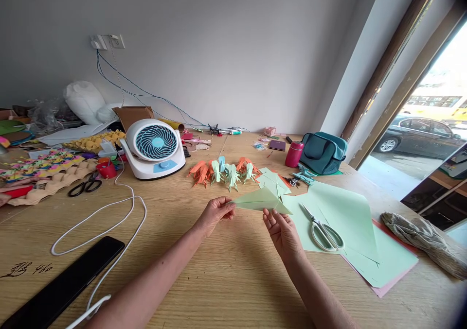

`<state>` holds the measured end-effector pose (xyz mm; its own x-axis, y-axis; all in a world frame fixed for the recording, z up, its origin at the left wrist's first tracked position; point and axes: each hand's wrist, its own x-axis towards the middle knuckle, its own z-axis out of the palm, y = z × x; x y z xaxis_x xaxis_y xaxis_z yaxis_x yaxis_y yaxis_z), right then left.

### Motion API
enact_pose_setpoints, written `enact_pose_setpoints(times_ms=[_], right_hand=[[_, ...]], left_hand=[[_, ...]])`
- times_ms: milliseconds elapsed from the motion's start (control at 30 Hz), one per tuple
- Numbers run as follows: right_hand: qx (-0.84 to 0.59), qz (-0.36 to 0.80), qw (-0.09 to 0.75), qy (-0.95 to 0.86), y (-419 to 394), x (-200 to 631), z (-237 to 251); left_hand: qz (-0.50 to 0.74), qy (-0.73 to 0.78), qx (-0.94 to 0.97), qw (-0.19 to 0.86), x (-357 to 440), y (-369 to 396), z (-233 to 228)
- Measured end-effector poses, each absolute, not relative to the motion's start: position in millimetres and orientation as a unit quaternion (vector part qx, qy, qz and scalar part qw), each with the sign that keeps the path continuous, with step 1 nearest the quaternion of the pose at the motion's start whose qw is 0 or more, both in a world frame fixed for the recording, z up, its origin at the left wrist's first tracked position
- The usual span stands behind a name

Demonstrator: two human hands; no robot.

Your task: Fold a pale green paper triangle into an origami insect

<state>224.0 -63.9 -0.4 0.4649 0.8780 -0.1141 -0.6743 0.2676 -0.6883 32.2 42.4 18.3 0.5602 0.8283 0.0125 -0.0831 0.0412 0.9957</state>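
Left hand (215,213) and right hand (282,232) each pinch an end of a folded green paper (260,200), held just above the table (204,270) (wood-grained). Scissors (323,232) lie on green sheets (350,222) beside the right hand; paper cranes (224,171) sit beyond.

Folded pale-green paper (260,200), flat pointed shape, lies near frame centre, held level above my table, pinched at both ends.
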Motion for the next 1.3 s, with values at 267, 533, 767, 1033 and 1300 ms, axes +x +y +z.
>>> enact_pose_setpoints(times_ms=[267, 533, 767, 1033, 1300], right_hand=[[-0.376, 0.454, 0.779, -0.215, -68, 228, 3], [-0.455, 0.438, 0.687, -0.359, -75, 226, 9], [-0.468, 0.404, 0.635, -0.463, -69, 217, -5], [-0.480, 0.436, 0.641, -0.412, -71, 223, -4], [-0.432, 0.505, 0.704, -0.250, -70, 231, -5]], left_hand=[[0.237, 0.284, 0.651, 0.663, 30, 41, 18], [0.189, 0.300, 0.639, 0.683, 27, 35, 26], [0.169, 0.280, 0.645, 0.690, 36, 20, 24], [0.306, 0.319, 0.568, 0.694, 41, 30, 16], [0.367, 0.329, 0.492, 0.718, 36, 36, 24]])
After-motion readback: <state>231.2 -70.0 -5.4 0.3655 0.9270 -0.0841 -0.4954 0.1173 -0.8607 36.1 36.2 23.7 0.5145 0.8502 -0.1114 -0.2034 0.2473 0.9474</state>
